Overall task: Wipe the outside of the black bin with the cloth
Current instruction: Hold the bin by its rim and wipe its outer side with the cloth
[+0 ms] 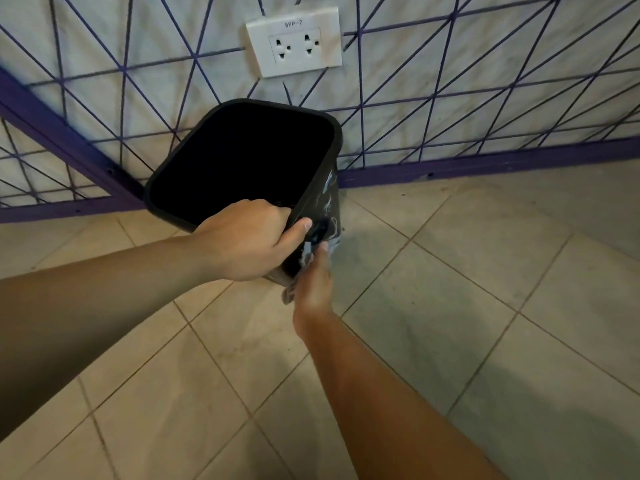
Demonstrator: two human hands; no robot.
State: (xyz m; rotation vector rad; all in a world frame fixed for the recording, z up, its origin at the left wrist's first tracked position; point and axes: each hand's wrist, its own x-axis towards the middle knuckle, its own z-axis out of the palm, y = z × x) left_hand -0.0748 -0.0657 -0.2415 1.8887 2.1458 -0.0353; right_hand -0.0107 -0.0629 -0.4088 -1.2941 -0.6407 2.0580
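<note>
One black bin (242, 157), one cloth (308, 252), two hands. The bin is glossy, square-mouthed and tilted at the wall's foot, twelve o'clock. Left hand (246, 240) grips its near rim; right hand (313, 285) pinches the grey cloth against its streaked side.

Dim, warm indoor light; soft arm shadows on the floor (450, 306) (wide-angle bending at edges), slight blur.
</note>
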